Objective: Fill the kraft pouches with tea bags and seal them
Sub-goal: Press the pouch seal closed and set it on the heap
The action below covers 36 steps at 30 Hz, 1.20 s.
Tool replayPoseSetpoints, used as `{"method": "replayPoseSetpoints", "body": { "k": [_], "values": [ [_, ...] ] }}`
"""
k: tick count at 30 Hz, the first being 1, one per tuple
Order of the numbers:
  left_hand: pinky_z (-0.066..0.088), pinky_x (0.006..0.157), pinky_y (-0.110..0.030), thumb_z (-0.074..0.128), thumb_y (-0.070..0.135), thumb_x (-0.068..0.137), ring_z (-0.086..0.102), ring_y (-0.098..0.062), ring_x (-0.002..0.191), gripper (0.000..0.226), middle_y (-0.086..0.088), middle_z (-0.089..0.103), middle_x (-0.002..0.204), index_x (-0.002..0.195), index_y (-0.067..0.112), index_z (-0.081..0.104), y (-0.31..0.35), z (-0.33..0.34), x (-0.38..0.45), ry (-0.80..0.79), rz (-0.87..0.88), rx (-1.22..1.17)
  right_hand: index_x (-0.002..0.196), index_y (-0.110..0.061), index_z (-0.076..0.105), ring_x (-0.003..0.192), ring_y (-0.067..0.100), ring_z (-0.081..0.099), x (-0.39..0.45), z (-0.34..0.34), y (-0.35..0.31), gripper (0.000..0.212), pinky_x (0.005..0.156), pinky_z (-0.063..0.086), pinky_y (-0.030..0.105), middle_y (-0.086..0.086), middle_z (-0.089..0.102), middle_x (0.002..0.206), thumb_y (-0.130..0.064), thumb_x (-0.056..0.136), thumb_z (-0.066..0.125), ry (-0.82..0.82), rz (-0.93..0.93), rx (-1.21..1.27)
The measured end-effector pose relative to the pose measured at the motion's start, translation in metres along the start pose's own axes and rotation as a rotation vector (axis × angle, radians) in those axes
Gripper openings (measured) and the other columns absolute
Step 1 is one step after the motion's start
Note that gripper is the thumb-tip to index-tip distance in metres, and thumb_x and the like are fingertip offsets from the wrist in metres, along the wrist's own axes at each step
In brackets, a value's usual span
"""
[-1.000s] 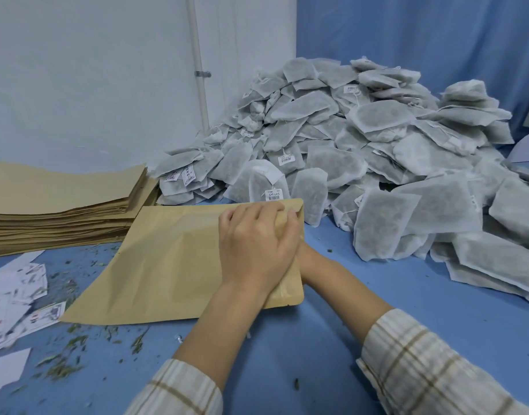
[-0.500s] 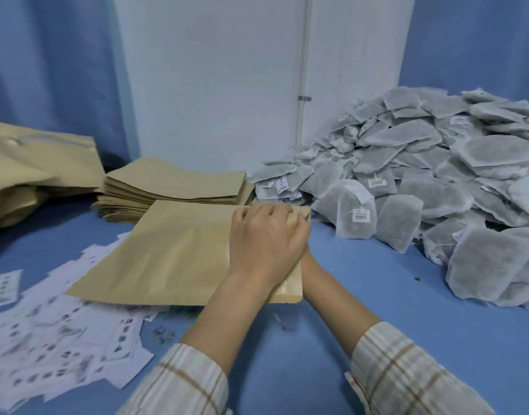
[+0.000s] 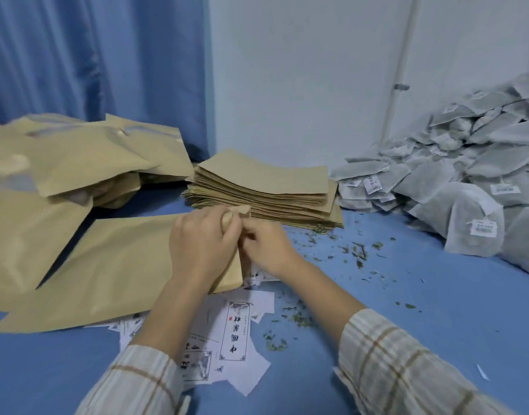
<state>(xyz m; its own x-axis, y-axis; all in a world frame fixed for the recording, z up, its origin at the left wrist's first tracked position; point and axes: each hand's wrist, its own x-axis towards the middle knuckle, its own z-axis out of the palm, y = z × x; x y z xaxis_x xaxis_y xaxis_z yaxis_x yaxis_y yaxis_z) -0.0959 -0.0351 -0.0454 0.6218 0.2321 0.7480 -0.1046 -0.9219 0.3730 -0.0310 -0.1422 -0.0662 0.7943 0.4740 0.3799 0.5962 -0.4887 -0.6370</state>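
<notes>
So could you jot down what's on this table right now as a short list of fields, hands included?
surface: blue table
in hand: kraft pouch, lying flat
left hand: grips the pouch's right end
right hand: pinches the same end
empty pouches: flat stack behind the hands
other pouches: loose pile at far left, contents not visible
tea bags: big heap at right, white tags
paper labels: scattered under the forearms
tea crumbs: loose on the table
pouch sealed: cannot tell
</notes>
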Motion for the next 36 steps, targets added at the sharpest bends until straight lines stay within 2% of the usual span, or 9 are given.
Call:
{"method": "replayPoseSetpoints", "body": {
  "k": [3, 5, 8, 11, 18, 23, 28, 33, 36],
  "values": [
    [0.034, 0.064, -0.032, 0.054, 0.028, 0.091, 0.059, -0.032, 0.075, 0.027, -0.01, 0.069, 0.076, 0.085, 0.013, 0.074, -0.012, 0.003, 0.01, 0.023, -0.066, 0.003, 0.101, -0.023, 0.07, 0.076, 0.013, 0.064, -0.009, -0.013, 0.015, 0.023, 0.064, 0.047, 0.013, -0.003, 0.071, 0.088, -0.014, 0.09, 0.051, 0.127, 0.103, 0.083],
    [0.033, 0.067, -0.033, 0.053, 0.031, 0.092, 0.056, -0.034, 0.08, 0.027, -0.011, 0.069, 0.081, 0.089, 0.014, 0.074, -0.015, 0.005, 0.015, 0.029, -0.107, -0.005, 0.108, -0.022, 0.069, 0.088, 0.012, 0.061, -0.017, -0.024, 0.031, 0.023, 0.07, 0.042, 0.008, -0.003, 0.068, 0.099, -0.02, 0.09, 0.054, 0.004, 0.137, -0.06],
    [0.036, 0.071, -0.035, 0.051, 0.032, 0.092, 0.056, -0.034, 0.085, 0.029, -0.012, 0.069, 0.086, 0.093, 0.015, 0.074, -0.015, 0.007, 0.016, 0.013, -0.118, -0.013, 0.131, -0.022, 0.054, 0.129, 0.018, 0.031, -0.027, -0.027, 0.043, 0.051, 0.107, 0.027, 0.033, -0.003, 0.048, 0.135, -0.046, 0.086, 0.059, -0.303, 0.13, -0.272],
    [0.038, 0.073, -0.036, 0.051, 0.031, 0.092, 0.056, -0.033, 0.088, 0.028, -0.011, 0.07, 0.089, 0.095, 0.016, 0.074, -0.013, 0.009, 0.013, -0.001, -0.098, -0.02, 0.139, -0.022, 0.044, 0.134, 0.016, 0.024, -0.034, -0.031, 0.049, 0.071, 0.114, 0.018, 0.037, -0.005, 0.035, 0.147, -0.057, 0.079, 0.062, -0.374, 0.084, -0.295],
    [0.034, 0.071, -0.032, 0.05, 0.033, 0.091, 0.056, -0.028, 0.086, 0.028, -0.006, 0.07, 0.088, 0.094, 0.019, 0.074, -0.008, 0.013, 0.009, -0.017, -0.078, -0.049, 0.099, -0.018, 0.069, 0.082, 0.001, 0.047, -0.036, -0.039, 0.053, 0.031, 0.068, 0.034, 0.004, -0.006, 0.057, 0.098, -0.039, 0.077, 0.072, -0.243, -0.057, -0.271],
    [0.027, 0.068, -0.026, 0.052, 0.032, 0.091, 0.056, -0.024, 0.085, 0.026, -0.003, 0.071, 0.088, 0.095, 0.02, 0.074, -0.006, 0.013, 0.004, 0.003, -0.052, -0.059, 0.117, -0.015, 0.061, 0.097, 0.016, 0.055, -0.037, -0.037, 0.049, 0.041, 0.083, 0.045, 0.027, 0.002, 0.064, 0.106, -0.045, 0.091, 0.052, -0.238, -0.177, -0.506],
    [0.025, 0.067, -0.025, 0.052, 0.032, 0.09, 0.058, -0.027, 0.085, 0.027, -0.004, 0.071, 0.086, 0.093, 0.018, 0.075, -0.006, 0.013, 0.0, -0.006, -0.03, -0.051, 0.104, -0.014, 0.061, 0.088, 0.019, 0.056, -0.044, -0.036, 0.048, 0.039, 0.076, 0.047, 0.032, 0.001, 0.063, 0.091, -0.032, 0.102, 0.027, -0.098, -0.354, -0.778],
    [0.028, 0.068, -0.025, 0.052, 0.031, 0.09, 0.056, -0.023, 0.088, 0.025, -0.001, 0.071, 0.09, 0.096, 0.021, 0.074, -0.006, 0.012, 0.002, -0.026, -0.071, -0.072, 0.079, -0.02, 0.058, 0.065, 0.007, 0.047, -0.045, -0.053, 0.05, 0.019, 0.058, 0.037, 0.024, -0.013, 0.052, 0.07, -0.02, 0.093, 0.045, 0.258, -0.063, -0.373],
    [0.029, 0.067, -0.026, 0.052, 0.03, 0.089, 0.057, -0.024, 0.085, 0.024, -0.001, 0.071, 0.088, 0.094, 0.021, 0.074, -0.004, 0.013, 0.002, -0.039, -0.069, -0.076, 0.059, -0.027, 0.054, 0.05, 0.001, 0.042, -0.046, -0.069, 0.047, 0.032, 0.054, 0.036, 0.017, -0.016, 0.048, 0.053, -0.024, 0.091, 0.051, 0.237, 0.2, 0.135]
  ]
}}
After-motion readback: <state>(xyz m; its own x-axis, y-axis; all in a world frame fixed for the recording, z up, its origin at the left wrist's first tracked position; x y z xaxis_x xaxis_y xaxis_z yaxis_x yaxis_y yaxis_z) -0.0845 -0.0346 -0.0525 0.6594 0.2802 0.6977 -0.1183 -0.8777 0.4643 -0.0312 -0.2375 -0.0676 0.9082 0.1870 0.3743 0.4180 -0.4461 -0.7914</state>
